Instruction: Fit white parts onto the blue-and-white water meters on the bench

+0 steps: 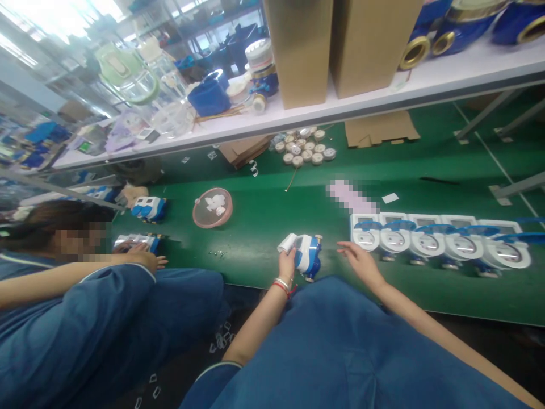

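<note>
My left hand [287,263] is closed around a small white roll-like piece [286,243], near the front edge of the green bench. Right beside it stands a blue-and-white water meter [307,254]; whether my fingers touch the meter I cannot tell. My right hand [361,262] hovers between this meter and a row of other meters, its fingers stretched out and holding nothing. That row of white water meters [411,241] has round dials and raised blue lids, and runs along the bench to my right.
A pink round basket [213,208] with white pieces stands at left. Behind lie round white parts [304,146], flat cardboard [381,129] and a white card [390,197]. A shelf [238,126] crosses overhead, carrying boxes and meters. A co-worker [97,318] sits left, handling meters.
</note>
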A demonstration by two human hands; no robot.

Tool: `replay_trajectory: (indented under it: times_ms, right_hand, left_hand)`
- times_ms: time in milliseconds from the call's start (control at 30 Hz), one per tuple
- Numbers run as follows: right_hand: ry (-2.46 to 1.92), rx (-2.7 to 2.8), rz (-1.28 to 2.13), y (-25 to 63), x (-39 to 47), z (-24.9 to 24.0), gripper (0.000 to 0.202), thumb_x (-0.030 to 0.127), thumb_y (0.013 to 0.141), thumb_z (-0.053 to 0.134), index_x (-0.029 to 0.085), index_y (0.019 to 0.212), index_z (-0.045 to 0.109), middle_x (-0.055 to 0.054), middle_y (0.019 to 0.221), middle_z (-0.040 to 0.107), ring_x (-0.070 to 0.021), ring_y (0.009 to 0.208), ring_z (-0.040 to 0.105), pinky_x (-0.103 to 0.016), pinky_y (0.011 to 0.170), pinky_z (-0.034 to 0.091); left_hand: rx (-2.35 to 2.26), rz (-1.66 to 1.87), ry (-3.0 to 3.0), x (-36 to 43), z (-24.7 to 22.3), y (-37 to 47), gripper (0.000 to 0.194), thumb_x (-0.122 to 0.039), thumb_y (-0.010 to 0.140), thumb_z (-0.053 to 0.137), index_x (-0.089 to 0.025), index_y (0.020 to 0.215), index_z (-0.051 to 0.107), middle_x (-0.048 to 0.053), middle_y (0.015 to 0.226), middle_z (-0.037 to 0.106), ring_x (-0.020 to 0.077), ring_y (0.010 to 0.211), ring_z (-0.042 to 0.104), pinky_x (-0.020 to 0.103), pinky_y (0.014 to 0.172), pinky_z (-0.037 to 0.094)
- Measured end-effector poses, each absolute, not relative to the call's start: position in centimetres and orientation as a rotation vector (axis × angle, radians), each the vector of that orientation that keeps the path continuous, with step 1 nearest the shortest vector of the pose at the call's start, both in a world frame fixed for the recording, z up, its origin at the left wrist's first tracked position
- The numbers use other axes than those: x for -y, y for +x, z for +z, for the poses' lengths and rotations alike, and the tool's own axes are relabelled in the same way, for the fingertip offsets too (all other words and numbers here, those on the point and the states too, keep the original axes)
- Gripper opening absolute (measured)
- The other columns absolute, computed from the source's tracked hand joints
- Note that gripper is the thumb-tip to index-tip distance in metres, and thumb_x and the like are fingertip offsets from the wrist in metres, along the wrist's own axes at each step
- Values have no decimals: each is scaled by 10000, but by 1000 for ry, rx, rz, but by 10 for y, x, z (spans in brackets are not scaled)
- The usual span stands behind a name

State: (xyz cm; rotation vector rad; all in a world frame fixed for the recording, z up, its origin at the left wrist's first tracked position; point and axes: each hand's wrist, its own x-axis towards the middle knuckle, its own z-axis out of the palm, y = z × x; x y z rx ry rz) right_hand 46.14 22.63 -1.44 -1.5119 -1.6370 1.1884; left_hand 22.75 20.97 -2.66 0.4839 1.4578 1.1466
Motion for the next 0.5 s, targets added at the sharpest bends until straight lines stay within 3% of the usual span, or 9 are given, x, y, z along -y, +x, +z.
replay_trajectory:
  times_ms: [200,500]
  right_hand:
    - [-1066,1933,1080,427,-242,47,263,315,836,466,258,1062,589,-36,1138,573,-170,1090,503,-373,978,388]
    - [-1012,2048,986,418,-246,56,182,325,797,543,234,938,613,-43,978,620,-182,982,534,-375,873,434]
  left_hand:
    - [-1103,1046,519,-184,20,233,422,-413,750,587,-83,1012,608,177,1017,639,210,884,620,377,889,423]
    - [-1032,1048,576,-172,53,246,350,-343,771,581,-81,998,623,156,967,655,216,916,609,393,933,400]
